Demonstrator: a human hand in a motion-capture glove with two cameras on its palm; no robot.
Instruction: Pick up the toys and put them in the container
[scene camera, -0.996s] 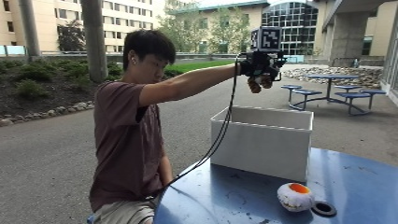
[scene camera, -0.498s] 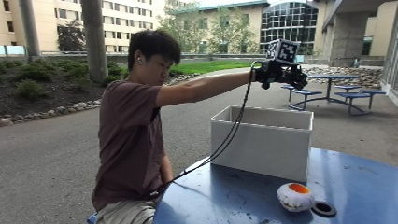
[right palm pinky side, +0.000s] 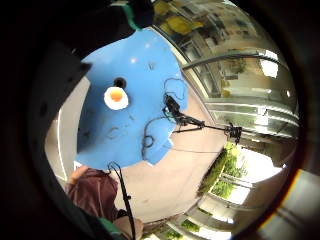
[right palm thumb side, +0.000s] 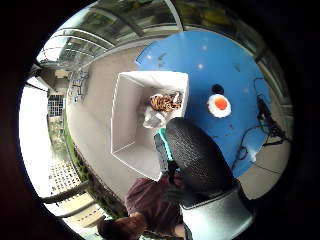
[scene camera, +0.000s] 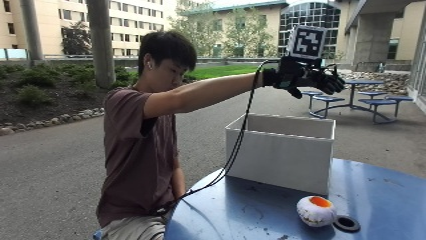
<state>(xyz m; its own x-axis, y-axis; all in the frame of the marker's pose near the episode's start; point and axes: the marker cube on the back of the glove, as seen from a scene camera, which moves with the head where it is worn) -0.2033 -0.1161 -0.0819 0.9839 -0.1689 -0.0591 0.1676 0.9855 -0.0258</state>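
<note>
Outside view: hand (scene camera: 313, 80) open, empty, over container (scene camera: 283, 150); round toy (scene camera: 315, 210) upright on table (scene camera: 253, 215).

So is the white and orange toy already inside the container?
No, the white and orange toy sits on the blue table beside the white container.

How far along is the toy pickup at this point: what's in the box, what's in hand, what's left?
Done: a striped toy and a pale item beside it already lie in the white container. In hand: nothing visible; the gloved right hand is above the container with fingers extended. Left: the white-and-orange toy and a small black ring are still on the blue table.
</note>
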